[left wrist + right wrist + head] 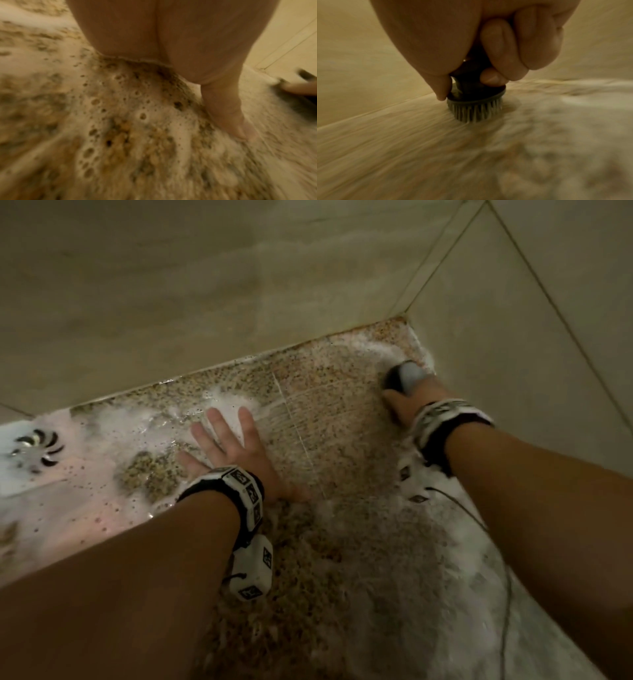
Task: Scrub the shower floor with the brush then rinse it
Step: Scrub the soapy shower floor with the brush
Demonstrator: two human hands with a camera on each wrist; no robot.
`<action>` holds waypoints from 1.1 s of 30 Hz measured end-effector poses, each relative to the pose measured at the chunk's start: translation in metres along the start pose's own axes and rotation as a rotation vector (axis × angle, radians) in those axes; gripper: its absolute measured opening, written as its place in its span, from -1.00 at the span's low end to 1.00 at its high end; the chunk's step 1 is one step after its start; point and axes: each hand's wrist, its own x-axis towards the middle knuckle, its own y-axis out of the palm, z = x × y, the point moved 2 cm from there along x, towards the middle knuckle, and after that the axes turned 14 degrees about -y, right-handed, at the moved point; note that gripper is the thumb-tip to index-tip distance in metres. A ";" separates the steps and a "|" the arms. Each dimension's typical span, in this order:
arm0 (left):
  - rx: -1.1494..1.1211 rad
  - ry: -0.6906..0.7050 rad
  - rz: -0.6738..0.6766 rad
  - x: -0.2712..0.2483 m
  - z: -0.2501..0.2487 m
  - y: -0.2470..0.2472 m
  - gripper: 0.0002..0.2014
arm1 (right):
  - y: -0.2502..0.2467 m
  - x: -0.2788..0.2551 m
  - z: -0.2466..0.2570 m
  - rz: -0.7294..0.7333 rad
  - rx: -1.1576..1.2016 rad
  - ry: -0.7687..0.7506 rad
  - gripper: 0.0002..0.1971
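Curling round the dark knob of a round scrub brush [475,104], the fingers [498,44] of the right hand [471,37] were clamped on it, with the thumb pressed down against the rim of the brush head on the opposite side. Below those fingers the short grey bristles stood on the shower floor [402,142], splayed slightly where they met it. Seen from the head camera, the brush [404,376] poked out just beyond the right hand [409,404] in the far right corner of the floor, close to where the two beige tiled walls [205,285] met.

Well apart from the brush, the left hand [233,450] lay flat on the wet floor, its fingers [219,426] straight and spread apart, holding nothing. The left wrist camera showed the thumb [228,108] resting on the foamy stone, with the palm pressed down behind it.

White soap foam [113,433] covered much of the speckled brown floor [342,440], thick to the left of the left hand and again under the right forearm. A round metal drain cover [36,451] with curved slots sat at the far left edge, ringed by foam. Both wrists wore black bands carrying white blocks with black square markers [245,484], and a thin cable [479,522] trailed from the right one along the floor.
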 end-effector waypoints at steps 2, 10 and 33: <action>0.008 -0.003 0.001 0.000 -0.001 0.000 0.79 | 0.002 0.007 -0.025 -0.001 0.020 0.117 -0.21; 0.054 -0.063 -0.051 0.000 -0.006 0.001 0.69 | 0.053 -0.022 0.166 0.191 -0.012 -0.413 -0.38; 0.038 -0.066 0.067 -0.003 -0.005 -0.007 0.78 | 0.039 0.050 0.138 0.099 -0.028 -0.417 -0.30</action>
